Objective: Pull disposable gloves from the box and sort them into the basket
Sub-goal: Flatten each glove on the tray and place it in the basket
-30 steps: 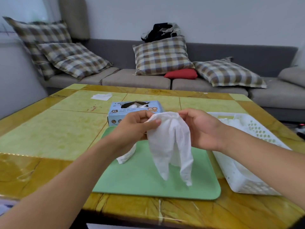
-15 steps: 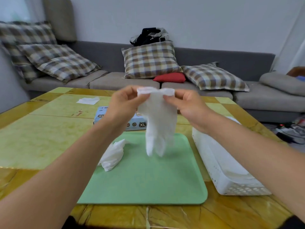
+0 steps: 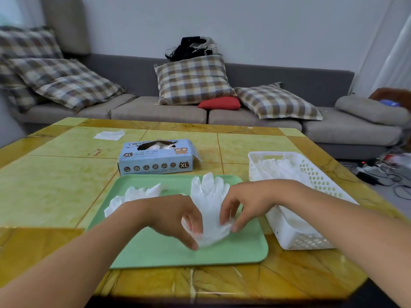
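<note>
Both hands are down on the green tray (image 3: 155,252) at centre frame, working one white glove (image 3: 210,196) laid flat, its fingers pointing to the top of the frame. Left hand (image 3: 175,216) pinches the cuff at its lower left, fingers curled. Right hand (image 3: 244,203) pinches the cuff's right edge. A second, crumpled glove (image 3: 135,195) lies left of the left wrist. The glove box (image 3: 155,160) sits above the tray; the white basket (image 3: 311,176), gloves inside, stands at right.
</note>
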### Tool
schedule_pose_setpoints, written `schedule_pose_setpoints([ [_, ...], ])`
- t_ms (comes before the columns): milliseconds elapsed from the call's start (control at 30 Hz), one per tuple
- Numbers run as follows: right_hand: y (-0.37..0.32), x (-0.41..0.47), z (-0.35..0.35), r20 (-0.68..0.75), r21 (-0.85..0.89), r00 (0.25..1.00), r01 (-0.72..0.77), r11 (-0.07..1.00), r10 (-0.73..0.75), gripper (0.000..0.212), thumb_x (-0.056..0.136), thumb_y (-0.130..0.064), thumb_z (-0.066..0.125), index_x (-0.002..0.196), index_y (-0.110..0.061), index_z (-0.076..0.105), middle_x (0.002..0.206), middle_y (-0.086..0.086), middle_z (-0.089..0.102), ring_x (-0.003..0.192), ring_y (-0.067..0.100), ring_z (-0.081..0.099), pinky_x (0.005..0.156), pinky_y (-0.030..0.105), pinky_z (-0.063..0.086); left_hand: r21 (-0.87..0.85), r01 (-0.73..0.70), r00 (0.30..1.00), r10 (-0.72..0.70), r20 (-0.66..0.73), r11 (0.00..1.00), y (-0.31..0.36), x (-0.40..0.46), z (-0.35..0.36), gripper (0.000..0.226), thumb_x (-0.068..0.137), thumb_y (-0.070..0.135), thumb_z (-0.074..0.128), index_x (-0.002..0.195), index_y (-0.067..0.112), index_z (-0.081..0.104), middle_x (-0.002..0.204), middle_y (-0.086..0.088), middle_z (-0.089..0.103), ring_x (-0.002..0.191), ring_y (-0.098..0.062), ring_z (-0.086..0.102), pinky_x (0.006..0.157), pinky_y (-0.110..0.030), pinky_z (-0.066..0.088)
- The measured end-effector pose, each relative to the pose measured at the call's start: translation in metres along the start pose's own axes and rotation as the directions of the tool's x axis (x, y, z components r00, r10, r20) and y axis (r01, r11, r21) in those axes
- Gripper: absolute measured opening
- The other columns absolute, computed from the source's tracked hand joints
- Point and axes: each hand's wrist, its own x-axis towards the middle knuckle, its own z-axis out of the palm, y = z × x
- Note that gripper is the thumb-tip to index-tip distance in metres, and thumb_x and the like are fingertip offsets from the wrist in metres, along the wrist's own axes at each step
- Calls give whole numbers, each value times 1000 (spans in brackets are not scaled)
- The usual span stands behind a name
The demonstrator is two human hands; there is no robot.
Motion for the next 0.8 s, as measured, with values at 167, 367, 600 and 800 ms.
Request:
schedule_pose_setpoints([
  [167,-9,-6,-13,-64,219,998,-1,976,16,21,86,-33,79,103,-21,80,96,-6,77,86,2,67,84,29,55,-93,44,996,-52,-75,995,8,-7,-14,33,80,60,75,87,28,79,86,16,75,85,-5,68,87,-28,55],
  [367,-13,30,19,-140,-107,983,-134,985,119,111,69,-68,79,157,-26,27,162,-9,30,146,16,32,117,33,31,259,283,950,-232,-211,923,-13,3,3,83,69,78,71,137,34,54,136,14,54,126,-11,49,109,-36,41],
  [600,-1,40,24,-10,-179,947,-316,932,320,136,65,-80,72,159,-32,-14,167,-10,-19,155,20,-14,126,46,5,349,284,957,-241,-162,893,-13,7,20,105,66,84,66,149,25,41,140,10,48,126,-16,50,107,-39,44],
  [800,-10,35,1,-299,-192,935,-257,947,192,78,89,-61,63,154,-26,39,162,-5,32,147,17,33,116,30,29,237,190,969,-143,-203,953,-18,-18,7,99,74,73,70,155,30,30,159,11,31,144,-14,34,117,-38,33],
])
